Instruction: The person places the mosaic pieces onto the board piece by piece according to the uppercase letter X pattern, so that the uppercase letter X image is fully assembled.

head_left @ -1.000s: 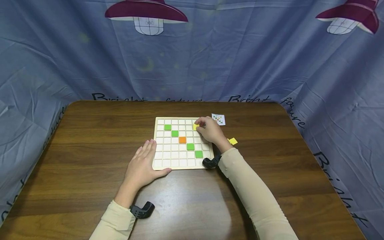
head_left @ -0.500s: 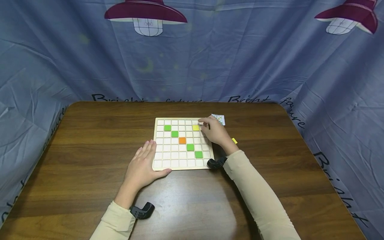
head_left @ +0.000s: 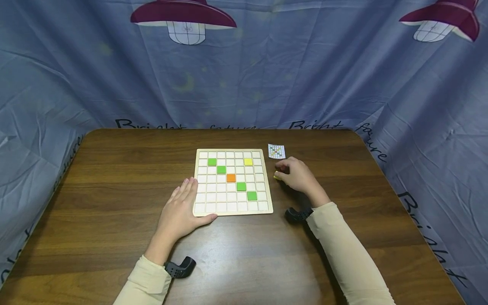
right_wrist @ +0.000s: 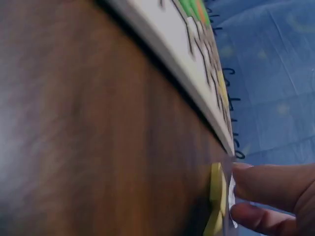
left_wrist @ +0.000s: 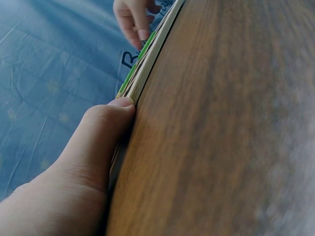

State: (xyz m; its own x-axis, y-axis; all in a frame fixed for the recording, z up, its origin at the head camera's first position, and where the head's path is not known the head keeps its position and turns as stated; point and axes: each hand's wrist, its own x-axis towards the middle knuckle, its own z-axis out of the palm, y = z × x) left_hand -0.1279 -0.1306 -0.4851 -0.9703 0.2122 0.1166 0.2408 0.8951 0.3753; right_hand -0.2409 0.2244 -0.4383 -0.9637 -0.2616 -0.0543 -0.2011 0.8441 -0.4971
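Observation:
A square board [head_left: 233, 214] with a grid of white cells lies on the table. Several green tiles [head_left: 241, 186], an orange tile [head_left: 231, 178] and a yellow tile [head_left: 248, 162] sit in its cells. My left hand [head_left: 179, 212] lies spread at the board's lower left corner; its thumb touches the front edge in the left wrist view. Right of the board, my right hand [head_left: 297, 175] hovers low with thumb and fingers bent and apart. Loose yellow tiles [right_wrist: 216, 194] lie right by its fingertips in the right wrist view; in the head view the hand mostly hides them.
A small printed card [head_left: 276, 151] with a coloured grid lies beyond the right hand, off the board's upper right corner. The brown wooden table [head_left: 114, 190] ends at a blue curtain [head_left: 244, 84] behind and at both sides.
My right hand has left the yellow tile in the board's upper right and moved right, off the board to the loose yellow tiles. My left hand has stayed put.

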